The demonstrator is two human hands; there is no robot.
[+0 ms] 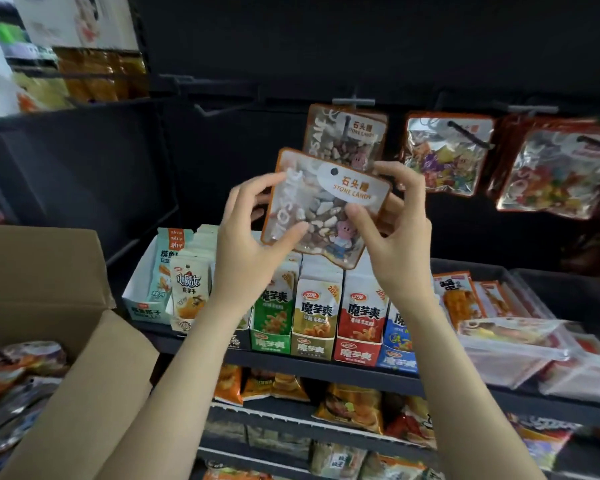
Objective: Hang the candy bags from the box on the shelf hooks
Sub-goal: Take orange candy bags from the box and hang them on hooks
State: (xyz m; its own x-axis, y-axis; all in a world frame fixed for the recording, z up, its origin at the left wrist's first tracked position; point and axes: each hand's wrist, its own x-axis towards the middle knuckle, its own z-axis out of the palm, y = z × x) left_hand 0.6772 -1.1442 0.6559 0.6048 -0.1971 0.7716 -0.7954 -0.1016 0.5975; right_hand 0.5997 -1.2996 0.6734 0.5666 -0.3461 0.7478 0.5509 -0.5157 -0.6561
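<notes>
Risk: we could miss the hook (346, 130) because the candy bag (321, 206) is tilted, its punched hole off line with the prong.
Left hand (253, 230): raised mid-frame, fingers pinching the bag's left edge.
Right hand (394, 223): raised, fingers and thumb gripping the bag's right side.
Bag: mid-frame, just below the hung bag (343, 136).
Box (49, 271): lower left, more bags inside.

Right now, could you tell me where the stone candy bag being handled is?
Centre of the head view: stone candy bag held between left hand and right hand, just below the hanging stone candy bag.
</notes>
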